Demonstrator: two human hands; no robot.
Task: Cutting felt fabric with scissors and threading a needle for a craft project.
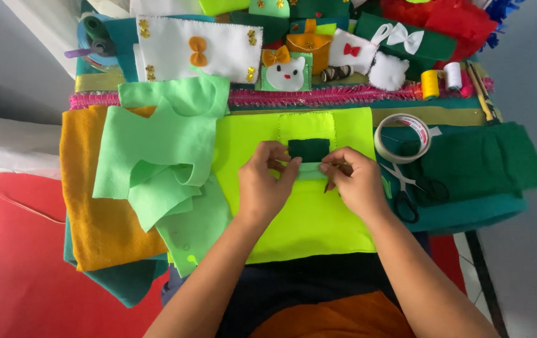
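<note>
A lime-yellow felt sheet [306, 219] lies in front of me with a small dark green felt rectangle [309, 149] on it. Just below that rectangle runs a narrow light green felt strip [309, 167]. My left hand [265, 178] pinches the strip's left end with thumb and fingers. My right hand [356, 178] pinches its right end, and a thin dark tool tip shows under its fingers. Both hands press the strip against the lime sheet.
Light green felt pieces [156, 156] lie on orange felt [93, 213] at the left. A tape roll [403, 138], black-handled scissors [409, 191] and dark green felt [487, 163] are at the right. Finished felt pouches [287, 69], thread spools [440, 81] and red felt [12, 263] surround them.
</note>
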